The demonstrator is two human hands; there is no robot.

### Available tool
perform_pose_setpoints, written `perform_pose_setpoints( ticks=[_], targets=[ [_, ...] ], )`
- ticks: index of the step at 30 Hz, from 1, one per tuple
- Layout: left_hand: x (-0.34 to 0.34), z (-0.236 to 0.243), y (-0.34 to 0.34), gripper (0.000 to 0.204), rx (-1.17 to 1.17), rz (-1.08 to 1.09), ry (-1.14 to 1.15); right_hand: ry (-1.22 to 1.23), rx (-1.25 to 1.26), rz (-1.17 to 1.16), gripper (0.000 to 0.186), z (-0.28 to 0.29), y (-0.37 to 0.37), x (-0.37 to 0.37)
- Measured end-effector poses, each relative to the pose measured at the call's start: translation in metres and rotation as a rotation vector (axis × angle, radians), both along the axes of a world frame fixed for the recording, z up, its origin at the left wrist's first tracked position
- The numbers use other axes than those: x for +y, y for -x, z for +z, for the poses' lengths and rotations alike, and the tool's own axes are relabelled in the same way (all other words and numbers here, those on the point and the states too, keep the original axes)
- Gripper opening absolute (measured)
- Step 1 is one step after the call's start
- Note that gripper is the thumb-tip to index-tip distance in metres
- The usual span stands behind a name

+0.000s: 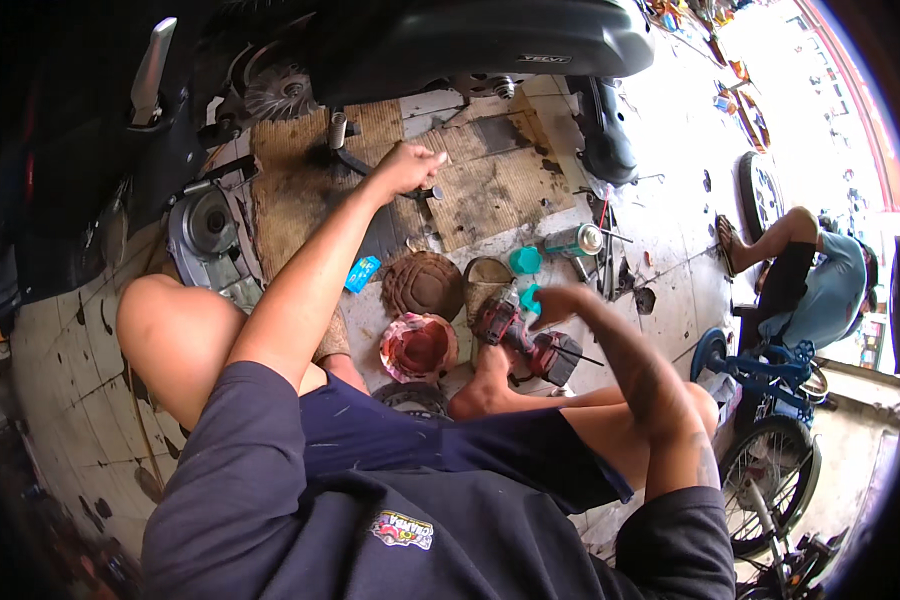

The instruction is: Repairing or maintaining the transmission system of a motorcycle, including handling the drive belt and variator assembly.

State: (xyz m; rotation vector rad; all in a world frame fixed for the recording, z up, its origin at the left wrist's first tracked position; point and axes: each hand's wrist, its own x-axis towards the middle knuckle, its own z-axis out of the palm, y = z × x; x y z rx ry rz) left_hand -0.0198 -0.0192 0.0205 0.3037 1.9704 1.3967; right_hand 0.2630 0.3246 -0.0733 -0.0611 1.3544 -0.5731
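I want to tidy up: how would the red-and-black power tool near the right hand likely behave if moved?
The power tool should feel rigid, since it looks hard-shelled. It may be heavy for its size, pulling toward the bulky block at one end. Its angular outline suggests tipping rather than rolling.

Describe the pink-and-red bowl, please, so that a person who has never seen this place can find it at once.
From the navy shorts, look ahead to the floor between the two bare feet. The bowl sits there, nearer the shorts than a brown dish. Its mottled pink-and-red rim sets it apart from that brown neighbour.
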Motion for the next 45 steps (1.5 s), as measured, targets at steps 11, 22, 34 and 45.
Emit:
perform_pose_setpoints(
  ticks=[11,22,34,45],
  targets=[
    [-0.031,0.081,-0.068,0.049,0.54,-0.62,0.348,0.009,1.099,-0.401,0.062,0.031,-0.056,-0.138],
    [-0.327,0.363,-0.126,0.039,0.592,-0.243,0.047,0.013,1.113,-0.812,0.05,0.087,-0.015,-0.099],
    [-0.481,0.116,-0.205,0.028,-0.06,0.874,0.142,-0.079,0.956,-0.904,0.02,0.266,0.023,-0.107],
    [-0.261,0.349,-0.13,0.05,0.63,-0.176,0.212,0.196,1.41,-1.523,0.044,0.426,-0.004,-0.06]
  ],
)
